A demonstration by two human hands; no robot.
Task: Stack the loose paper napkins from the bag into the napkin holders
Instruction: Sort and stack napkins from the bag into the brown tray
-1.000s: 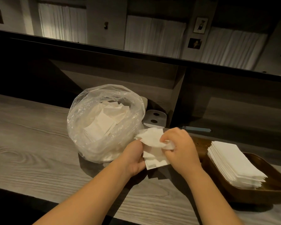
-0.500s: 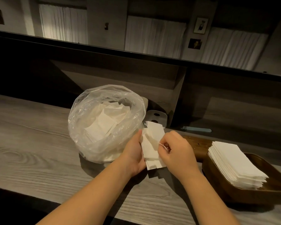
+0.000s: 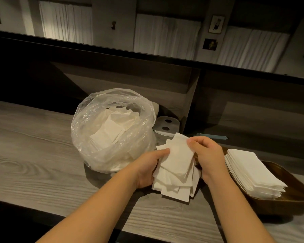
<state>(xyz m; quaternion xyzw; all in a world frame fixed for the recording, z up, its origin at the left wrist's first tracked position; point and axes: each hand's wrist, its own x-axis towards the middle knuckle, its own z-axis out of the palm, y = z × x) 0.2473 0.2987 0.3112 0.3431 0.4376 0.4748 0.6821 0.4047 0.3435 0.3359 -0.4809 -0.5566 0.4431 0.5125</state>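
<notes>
Head view: left hand and right hand, each grip grasping uneven fan of white paper napkins above grey wood-grain counter, between clear plastic bag and dark wooden holder. Step: squaring edges. Next: placing onto holder's stack.

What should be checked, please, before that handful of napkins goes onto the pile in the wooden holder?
1. Left hand holds the loose napkins: ok.
2. Right hand pinches the top napkin: ok.
3. Edges squared up: not ok, corners fan out.
4. Wooden holder within reach, beside the right hand: ok.
5. Stack in the holder neat: ok.
6. Room left in holder: cannot tell.
</notes>
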